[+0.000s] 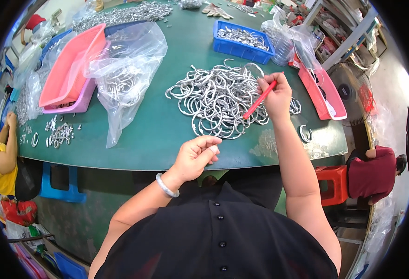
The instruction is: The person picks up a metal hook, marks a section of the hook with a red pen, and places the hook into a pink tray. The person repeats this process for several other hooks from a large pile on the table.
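Note:
A heap of silver open bangles lies on the green table in front of me. Over the heap's right side, my right hand is closed around a slim red pen-like stick, which slants down to the left. One thin bangle shows right at that hand's fingertips; whether they grip it is unclear. My left hand is by the table's near edge, just below the heap. Its fingers are curled in, and anything inside them is hidden. A pale bangle circles my left wrist.
Loose bangles lie near my right forearm. A blue bin of metal parts stands beyond the heap, a pink tray to the right. Leftward are a clear bag of bangles and stacked baskets. Two people sit at either side.

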### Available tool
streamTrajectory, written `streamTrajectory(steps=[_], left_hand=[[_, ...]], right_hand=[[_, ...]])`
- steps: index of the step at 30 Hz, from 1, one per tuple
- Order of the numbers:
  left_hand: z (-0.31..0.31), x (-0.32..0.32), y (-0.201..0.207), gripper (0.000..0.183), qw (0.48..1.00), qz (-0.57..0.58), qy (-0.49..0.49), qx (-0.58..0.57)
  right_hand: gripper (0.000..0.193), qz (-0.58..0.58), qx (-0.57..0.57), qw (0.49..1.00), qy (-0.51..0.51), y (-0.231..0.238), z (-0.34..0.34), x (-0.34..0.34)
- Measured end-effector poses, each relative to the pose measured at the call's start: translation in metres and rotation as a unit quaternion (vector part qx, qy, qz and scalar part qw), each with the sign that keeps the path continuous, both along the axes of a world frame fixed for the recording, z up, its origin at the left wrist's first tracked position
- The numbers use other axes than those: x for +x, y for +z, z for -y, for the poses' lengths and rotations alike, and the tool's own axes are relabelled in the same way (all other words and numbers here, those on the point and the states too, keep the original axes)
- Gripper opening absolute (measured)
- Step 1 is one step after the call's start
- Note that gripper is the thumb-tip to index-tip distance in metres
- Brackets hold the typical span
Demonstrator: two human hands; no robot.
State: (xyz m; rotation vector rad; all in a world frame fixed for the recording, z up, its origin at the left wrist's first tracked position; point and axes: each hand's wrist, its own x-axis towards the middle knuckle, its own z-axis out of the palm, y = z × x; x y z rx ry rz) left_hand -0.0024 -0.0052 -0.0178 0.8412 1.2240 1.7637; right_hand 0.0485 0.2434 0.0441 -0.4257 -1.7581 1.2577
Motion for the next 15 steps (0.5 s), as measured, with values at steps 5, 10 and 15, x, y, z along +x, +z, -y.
streamTrajectory(steps=[5, 10, 15], left_hand=[[-0.002, 0.002, 0.001, 0.021, 1.000, -0.001, -0.013, 0.005], [-0.003, 0.002, 0.002, 0.021, 1.000, -0.010, -0.009, -0.001], [-0.003, 0.002, -0.001, 0.021, 1.000, -0.005, -0.002, 0.001]], right_hand=[[0.016, -0.028, -0.110, 0.994, 0.004, 0.006, -0.003, 0.021], [0.015, -0.071, -0.108, 0.991, 0.024, -0.001, -0.005, 0.009], [0.013, -0.049, -0.086, 0.995, 0.031, 0.000, -0.009, -0.013]])
